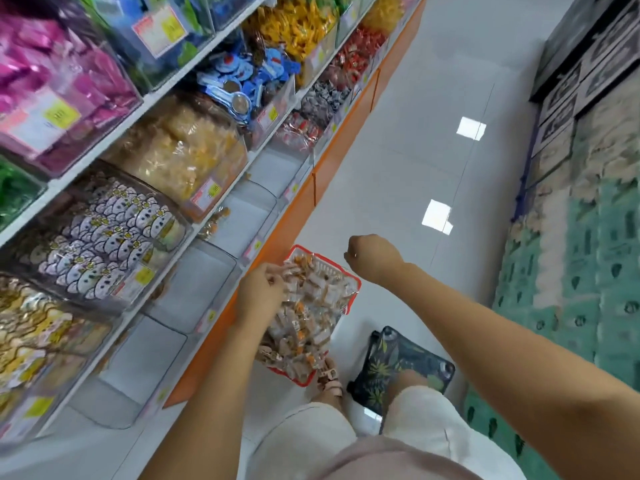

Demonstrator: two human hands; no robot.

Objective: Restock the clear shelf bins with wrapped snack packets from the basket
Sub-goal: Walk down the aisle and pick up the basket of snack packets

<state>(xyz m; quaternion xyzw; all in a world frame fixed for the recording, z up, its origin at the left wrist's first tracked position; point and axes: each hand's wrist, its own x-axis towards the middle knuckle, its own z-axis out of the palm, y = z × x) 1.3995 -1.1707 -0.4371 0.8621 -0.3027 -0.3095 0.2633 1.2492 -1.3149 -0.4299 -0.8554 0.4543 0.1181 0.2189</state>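
On the white tiled floor, just beside the orange shelf base, a red basket is seen, heaped with wrapped snack packets in clear film with orange and brown marks. The left hand is lowered onto the heap at the basket's shelf-side edge, and a few packets are pinched between its curled fingers. The right hand is held up over the floor to the right of the basket, apart from it. Its fingers are curled inward, and whether anything is held in it cannot be told.

To the left of the basket, the clear bins of the lowest shelf are lined up along the orange base, their pale bottoms showing. On the shelf above, bins are filled with white cartoon-printed packets and pale yellow snacks, and pink packets are stacked higher still. A sandalled foot is placed at the basket's near corner, and a dark leaf-patterned bag is set on the floor just right of it. Green patterned packs are ranged along the far right.
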